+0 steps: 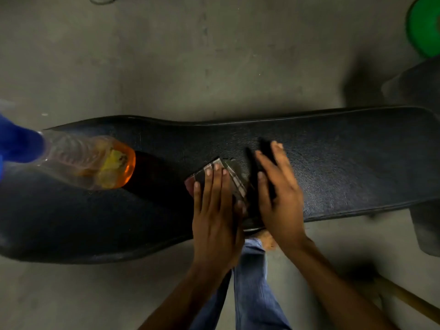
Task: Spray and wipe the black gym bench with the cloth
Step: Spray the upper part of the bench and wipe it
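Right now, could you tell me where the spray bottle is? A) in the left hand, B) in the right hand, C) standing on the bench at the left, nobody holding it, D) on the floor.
C: the spray bottle rests on the bench, while the left hand and right hand press on the cloth.

Both hands (242,201) flat on cloth (234,181), bench (345,167).

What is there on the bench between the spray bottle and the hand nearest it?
Only bare black bench padding, darkened by shadow, lies between the spray bottle and the left hand, seen in the head view.
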The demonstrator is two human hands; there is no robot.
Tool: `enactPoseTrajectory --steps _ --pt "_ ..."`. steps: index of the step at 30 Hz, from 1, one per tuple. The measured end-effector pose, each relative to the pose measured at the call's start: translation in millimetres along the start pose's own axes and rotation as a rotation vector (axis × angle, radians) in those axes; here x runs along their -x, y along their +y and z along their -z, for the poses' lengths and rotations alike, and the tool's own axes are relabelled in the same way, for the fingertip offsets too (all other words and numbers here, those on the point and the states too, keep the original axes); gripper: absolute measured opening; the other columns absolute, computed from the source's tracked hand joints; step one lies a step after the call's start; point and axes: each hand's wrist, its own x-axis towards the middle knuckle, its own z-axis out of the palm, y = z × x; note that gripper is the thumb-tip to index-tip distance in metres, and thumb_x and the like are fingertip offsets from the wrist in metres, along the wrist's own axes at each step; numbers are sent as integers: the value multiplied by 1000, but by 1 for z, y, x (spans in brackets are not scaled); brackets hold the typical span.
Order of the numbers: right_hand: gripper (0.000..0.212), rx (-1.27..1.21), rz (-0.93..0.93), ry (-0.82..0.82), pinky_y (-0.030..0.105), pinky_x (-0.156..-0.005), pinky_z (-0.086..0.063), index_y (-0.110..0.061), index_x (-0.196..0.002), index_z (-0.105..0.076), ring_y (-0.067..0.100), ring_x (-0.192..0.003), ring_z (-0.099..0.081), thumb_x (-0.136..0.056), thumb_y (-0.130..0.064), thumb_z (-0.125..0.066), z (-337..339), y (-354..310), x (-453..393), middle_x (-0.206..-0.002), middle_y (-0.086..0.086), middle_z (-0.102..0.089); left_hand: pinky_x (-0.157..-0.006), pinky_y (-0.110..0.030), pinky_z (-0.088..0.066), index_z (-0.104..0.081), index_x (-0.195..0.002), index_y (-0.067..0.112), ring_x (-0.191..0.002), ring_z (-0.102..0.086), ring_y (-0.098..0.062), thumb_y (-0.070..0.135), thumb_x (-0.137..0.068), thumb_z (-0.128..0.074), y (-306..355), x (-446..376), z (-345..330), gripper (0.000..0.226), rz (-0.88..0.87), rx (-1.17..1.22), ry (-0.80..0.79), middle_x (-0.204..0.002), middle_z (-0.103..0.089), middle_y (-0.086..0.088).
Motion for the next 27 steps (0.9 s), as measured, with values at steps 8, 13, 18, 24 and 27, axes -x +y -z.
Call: enactPoseTrajectory --steps 8,13,18,24,27 --pt "57 407 -280 136 57 -135 -14 -16 -164 -43 32 -167 -19 -110 -33 -45 54 80 6 -176 14 -30 -135 -53 -8 -20 -168 2 -167 -5 -30 27 -111 -30 -21 -42 -14 63 150 -257 35 -179 -10 -16" --pt "59 496 -295 152 59 -135 -12 -16 -168 -35 35 -167 -17 -113 -35 -36 43 87 8 -177 17 -27 -135 -56 -8 -23 -167 2 -167 -6 -34 26 -104 -46 25 -20 -35 71 -74 -240 -157 -178 -14 -17" --pt "58 448 -305 150 56 -136 -10 -19 -168 -35 32 -168 -15 -113 -37 -36 47 90 10 -178 14 -26 -135 -51 -6 -18 -168 4 -167 -6 -30 28 -105 -39 11 -51 -33 70 -159 -326 -171 -179 -10 -15" --pt "52 262 -313 216 57 -136 -12 -18 -161 -49 27 -167 -21 -111 -31 -46 46 75 2 -174 9 -38 -134 -59 -6 -28 -165 0 -167 -4 -33 27 -109 -31 30 -68 -48 63 -168 -144 -154 -178 -15 -17" --pt "49 170 -120 154 52 -137 -16 -15 -158 -53 26 -165 -28 -110 -22 -52 39 51 -4 -171 10 -43 -134 -57 -14 -33 -163 0 -166 -15 -27 19 -110 -32 37 -63 -53 56 -373 28 -255 -175 -24 -16"
